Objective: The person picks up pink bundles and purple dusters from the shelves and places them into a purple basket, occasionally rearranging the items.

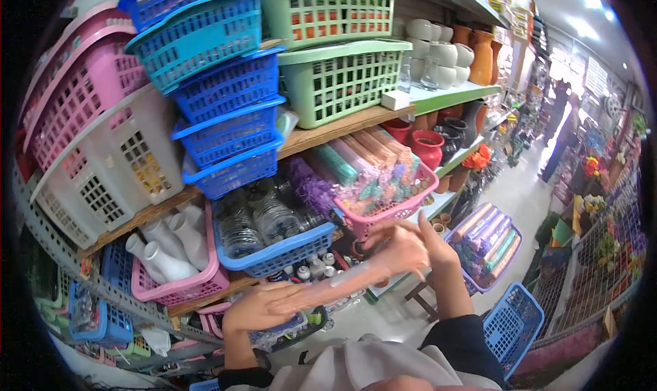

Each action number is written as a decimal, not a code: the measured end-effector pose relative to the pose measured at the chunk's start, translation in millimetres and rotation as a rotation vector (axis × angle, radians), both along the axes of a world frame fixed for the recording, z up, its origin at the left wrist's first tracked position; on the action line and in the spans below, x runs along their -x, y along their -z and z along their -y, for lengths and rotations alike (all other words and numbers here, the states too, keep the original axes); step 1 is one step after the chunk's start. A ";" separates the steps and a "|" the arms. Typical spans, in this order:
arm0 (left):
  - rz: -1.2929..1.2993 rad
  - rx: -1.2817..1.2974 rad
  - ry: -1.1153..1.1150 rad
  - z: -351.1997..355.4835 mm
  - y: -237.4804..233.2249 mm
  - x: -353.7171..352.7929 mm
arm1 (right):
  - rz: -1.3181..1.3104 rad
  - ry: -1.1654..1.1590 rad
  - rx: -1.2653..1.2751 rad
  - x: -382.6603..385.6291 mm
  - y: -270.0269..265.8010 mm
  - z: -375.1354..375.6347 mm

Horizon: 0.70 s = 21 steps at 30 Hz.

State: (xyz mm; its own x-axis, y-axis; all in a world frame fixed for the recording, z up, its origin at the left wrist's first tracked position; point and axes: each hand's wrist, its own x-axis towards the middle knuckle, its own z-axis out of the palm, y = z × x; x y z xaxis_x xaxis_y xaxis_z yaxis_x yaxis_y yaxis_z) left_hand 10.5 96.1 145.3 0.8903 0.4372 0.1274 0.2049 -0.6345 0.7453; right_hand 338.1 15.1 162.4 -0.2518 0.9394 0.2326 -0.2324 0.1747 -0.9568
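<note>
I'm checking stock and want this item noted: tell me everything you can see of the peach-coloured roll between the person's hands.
The peach-coloured roll is long and slim, with a pale, shiny patch along its middle, perhaps clear wrapping. Its material is hard to tell. It slants in mid-air in front of the person, its lower end at the left hand, its upper end at the right hand. Both hands hold it, partly hiding its ends.
</note>
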 end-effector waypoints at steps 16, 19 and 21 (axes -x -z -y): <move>-0.035 -0.722 0.139 -19.1 -56.2 -183.2 | 0.674 -0.125 -0.213 -153.3 -5.9 47.4; -0.076 -0.705 0.130 -28.4 -64.0 -215.1 | 0.910 -0.041 -0.168 -181.0 -27.4 53.8; -0.024 -0.717 0.121 -35.9 -67.0 -235.3 | 0.994 -0.031 -0.090 -198.9 -38.9 53.8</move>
